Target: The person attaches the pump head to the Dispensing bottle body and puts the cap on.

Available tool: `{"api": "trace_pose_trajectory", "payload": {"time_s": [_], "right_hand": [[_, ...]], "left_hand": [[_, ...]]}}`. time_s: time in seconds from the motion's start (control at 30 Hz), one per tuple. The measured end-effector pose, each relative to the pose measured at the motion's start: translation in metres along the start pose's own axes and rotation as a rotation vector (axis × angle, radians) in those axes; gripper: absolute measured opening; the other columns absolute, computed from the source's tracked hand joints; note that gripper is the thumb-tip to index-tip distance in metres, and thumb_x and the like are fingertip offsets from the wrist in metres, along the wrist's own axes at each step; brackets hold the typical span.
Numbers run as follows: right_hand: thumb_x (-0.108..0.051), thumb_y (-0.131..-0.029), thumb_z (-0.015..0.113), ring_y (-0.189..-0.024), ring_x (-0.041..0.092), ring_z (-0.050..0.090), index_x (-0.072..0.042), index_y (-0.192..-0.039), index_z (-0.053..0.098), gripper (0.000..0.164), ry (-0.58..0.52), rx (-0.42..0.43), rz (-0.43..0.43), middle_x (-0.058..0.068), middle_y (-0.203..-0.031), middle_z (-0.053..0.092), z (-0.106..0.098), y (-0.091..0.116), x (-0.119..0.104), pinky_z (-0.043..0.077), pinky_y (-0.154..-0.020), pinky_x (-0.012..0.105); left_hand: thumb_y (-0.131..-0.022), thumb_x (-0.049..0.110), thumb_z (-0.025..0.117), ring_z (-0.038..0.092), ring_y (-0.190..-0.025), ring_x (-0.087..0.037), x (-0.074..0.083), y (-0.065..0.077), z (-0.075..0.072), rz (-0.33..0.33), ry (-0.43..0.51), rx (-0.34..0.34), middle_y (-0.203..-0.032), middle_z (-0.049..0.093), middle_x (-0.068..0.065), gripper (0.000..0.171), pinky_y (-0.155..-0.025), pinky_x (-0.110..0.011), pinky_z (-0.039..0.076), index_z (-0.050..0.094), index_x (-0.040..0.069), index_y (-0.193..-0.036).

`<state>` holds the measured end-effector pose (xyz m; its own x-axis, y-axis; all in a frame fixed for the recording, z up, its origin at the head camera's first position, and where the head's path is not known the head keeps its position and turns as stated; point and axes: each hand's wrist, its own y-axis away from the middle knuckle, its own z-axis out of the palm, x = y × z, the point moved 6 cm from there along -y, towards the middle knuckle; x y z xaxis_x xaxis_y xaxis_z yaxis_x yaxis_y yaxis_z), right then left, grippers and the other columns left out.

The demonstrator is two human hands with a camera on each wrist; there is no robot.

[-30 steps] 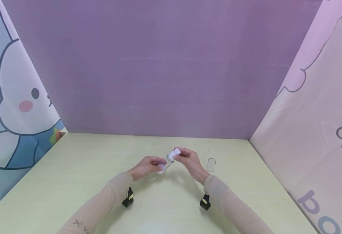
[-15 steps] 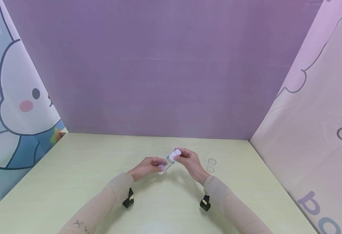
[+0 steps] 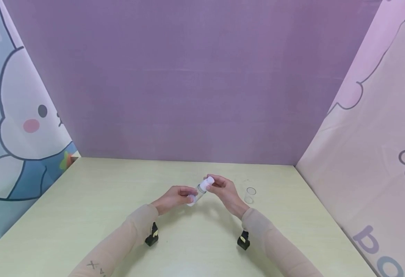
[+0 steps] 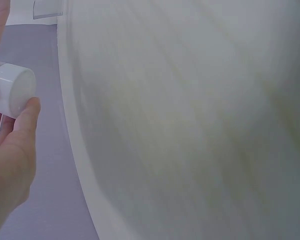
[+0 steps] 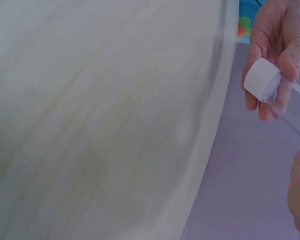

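A small clear bottle [image 3: 199, 195] with a white base [image 5: 262, 79] and a white top [image 3: 207, 182] is held tilted above the table, its top up and to the right. My left hand [image 3: 174, 197] grips the base end, the thumb against the white part. In the left wrist view the fingers [image 4: 27, 117] of this hand lie along the white base. My right hand [image 3: 224, 190] pinches the white top between thumb and fingers. To the right of that hand a clear open cylinder [image 3: 249, 195], like a see-through cap, stands on the table.
The pale table [image 3: 119, 184] ends at a purple panel [image 3: 188, 96] behind it. A printed curtain [image 3: 25, 115] hangs on the left and another printed cloth [image 3: 379, 154] on the right. A small black device hangs below each wrist.
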<state>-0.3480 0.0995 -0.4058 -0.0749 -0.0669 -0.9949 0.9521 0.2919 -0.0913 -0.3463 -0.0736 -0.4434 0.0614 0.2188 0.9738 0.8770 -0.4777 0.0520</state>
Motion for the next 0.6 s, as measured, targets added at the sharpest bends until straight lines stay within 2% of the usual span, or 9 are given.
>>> {"api": "trace_pose_trajectory", "payload": {"time_s": [0.13, 0.23, 0.6], "right_hand": [[0.002, -0.085, 0.059, -0.113, 0.011, 0.055, 0.006, -0.132, 0.041, 0.051, -0.059, -0.065, -0.031, 0.022, -0.134, 0.047, 0.0029, 0.0004, -0.0032, 0.044, -0.095, 0.024], [0.004, -0.084, 0.058, -0.113, 0.011, 0.055, 0.009, -0.132, 0.039, 0.052, -0.083, -0.083, -0.042, 0.024, -0.134, 0.045, 0.0039, 0.0008, -0.0052, 0.045, -0.094, 0.023], [0.005, -0.083, 0.059, -0.110, 0.011, 0.057, 0.006, -0.130, 0.045, 0.049, -0.102, -0.065, -0.025, 0.019, -0.130, 0.052, 0.0031, 0.0015, -0.0052, 0.046, -0.093, 0.024]], "left_hand": [[-0.087, 0.021, 0.062, 0.051, -0.117, -0.024, 0.0001, -0.0002, -0.0003, -0.011, -0.006, 0.002, -0.128, 0.056, -0.012, 0.040, -0.097, -0.040, 0.044, 0.056, 0.008, -0.125], [-0.087, 0.021, 0.062, 0.051, -0.117, -0.024, 0.0001, 0.0003, -0.0002, -0.015, -0.005, 0.001, -0.128, 0.055, -0.011, 0.040, -0.097, -0.041, 0.044, 0.056, 0.009, -0.125], [-0.086, 0.024, 0.064, 0.051, -0.117, -0.023, -0.0010, 0.0007, -0.0006, -0.009, -0.007, -0.002, -0.128, 0.056, -0.010, 0.042, -0.097, -0.041, 0.044, 0.056, 0.010, -0.125]]}}
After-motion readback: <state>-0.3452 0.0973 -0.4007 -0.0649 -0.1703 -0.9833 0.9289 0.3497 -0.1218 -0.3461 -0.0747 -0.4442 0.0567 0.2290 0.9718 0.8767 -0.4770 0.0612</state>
